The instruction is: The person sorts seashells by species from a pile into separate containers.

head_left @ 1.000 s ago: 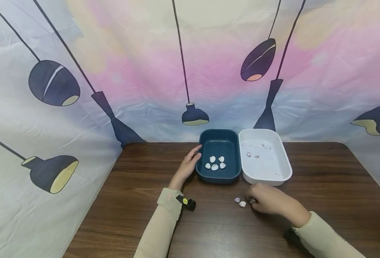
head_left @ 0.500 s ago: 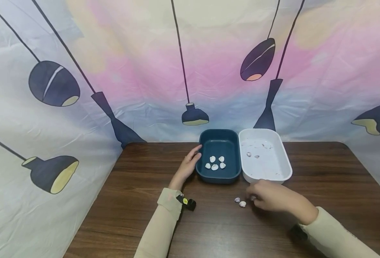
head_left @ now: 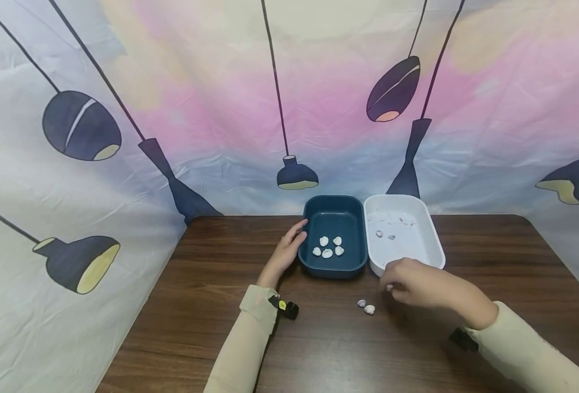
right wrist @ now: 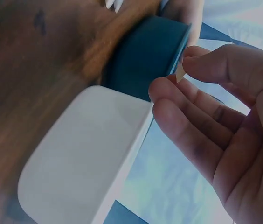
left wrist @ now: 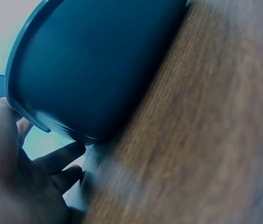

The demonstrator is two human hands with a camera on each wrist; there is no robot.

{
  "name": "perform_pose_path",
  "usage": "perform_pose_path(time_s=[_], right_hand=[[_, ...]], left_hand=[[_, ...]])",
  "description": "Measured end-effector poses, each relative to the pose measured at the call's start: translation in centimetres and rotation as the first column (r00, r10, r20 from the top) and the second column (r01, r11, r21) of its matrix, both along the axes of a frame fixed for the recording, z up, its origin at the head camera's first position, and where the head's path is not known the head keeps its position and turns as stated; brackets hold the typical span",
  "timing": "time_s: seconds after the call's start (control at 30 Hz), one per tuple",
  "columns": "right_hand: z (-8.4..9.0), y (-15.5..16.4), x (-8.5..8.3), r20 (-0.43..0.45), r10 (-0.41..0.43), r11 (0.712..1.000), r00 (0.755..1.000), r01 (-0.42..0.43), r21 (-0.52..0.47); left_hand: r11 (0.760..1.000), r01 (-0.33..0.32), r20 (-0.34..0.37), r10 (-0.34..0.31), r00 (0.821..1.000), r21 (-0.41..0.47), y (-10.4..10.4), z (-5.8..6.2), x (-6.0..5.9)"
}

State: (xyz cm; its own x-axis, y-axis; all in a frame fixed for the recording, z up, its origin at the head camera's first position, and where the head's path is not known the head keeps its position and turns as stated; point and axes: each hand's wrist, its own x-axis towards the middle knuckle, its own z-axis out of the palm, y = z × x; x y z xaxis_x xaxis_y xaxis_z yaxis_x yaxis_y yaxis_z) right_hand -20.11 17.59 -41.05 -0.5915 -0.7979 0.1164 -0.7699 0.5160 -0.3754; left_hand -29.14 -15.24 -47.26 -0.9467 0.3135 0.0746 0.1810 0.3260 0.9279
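Observation:
My left hand (head_left: 285,252) rests against the left side of a dark teal tray (head_left: 336,205), its fingers fairly straight. In the left wrist view the fingertips touch the tray's outer wall near a corner. Several white seashells (head_left: 327,253) lie inside this tray. Just over the near edge of a white tray (head_left: 407,207), my right hand (head_left: 414,281) pinches a small seashell (right wrist: 180,72) between thumb and fingers; much of it is hidden by the fingertips. Two more seashells (head_left: 369,309) lie close together on the table, to the left of the right hand.
The two trays stand side by side at the back of the brown wooden table (head_left: 211,262). In the white one lie two small shells (head_left: 379,233) and some fragments. Behind the table hangs a cloth backdrop (head_left: 220,109) with printed lamps.
My right hand has lifted the seashell from the table beside the other two and moved toward the white tray. My left hand has stayed in place.

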Motion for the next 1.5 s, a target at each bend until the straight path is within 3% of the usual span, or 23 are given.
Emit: perform_pose_path(time_s=[0.5,0.7,0.83,0.97,1.27,1.5], right_hand=[[1.8,1.5,-2.7,-0.049,-0.046,0.997,0.998,0.043,-0.062],[1.9,1.8,-4.3,-0.019,-0.088,0.995,0.996,0.087,-0.04],[1.5,2.1,-5.4,-0.028,-0.062,0.998,0.998,0.061,-0.032],[0.7,2.2,-6.7,-0.032,-0.044,0.998,0.999,0.043,-0.038],[-1.7,1.5,-9.1,0.001,-0.124,0.992,0.992,0.124,-0.004],[-3.0,0.8,-10.0,-0.062,-0.095,0.995,0.994,0.093,-0.026]], left_hand=[[0.999,-0.028,0.021,0.028,0.999,-0.022,0.2,0.4,0.1],[1.0,-0.025,0.006,0.025,1.0,0.018,-0.2,-2.6,-1.8],[0.999,-0.031,-0.004,0.031,1.0,0.035,-0.2,-3.6,-2.3],[0.998,-0.048,-0.017,0.048,0.999,0.034,-0.1,-3.4,-2.2],[0.997,-0.076,0.012,0.076,0.997,0.001,-0.2,-3.4,-1.8],[0.997,-0.075,-0.004,0.075,0.997,0.017,-0.3,-3.6,-1.8]])
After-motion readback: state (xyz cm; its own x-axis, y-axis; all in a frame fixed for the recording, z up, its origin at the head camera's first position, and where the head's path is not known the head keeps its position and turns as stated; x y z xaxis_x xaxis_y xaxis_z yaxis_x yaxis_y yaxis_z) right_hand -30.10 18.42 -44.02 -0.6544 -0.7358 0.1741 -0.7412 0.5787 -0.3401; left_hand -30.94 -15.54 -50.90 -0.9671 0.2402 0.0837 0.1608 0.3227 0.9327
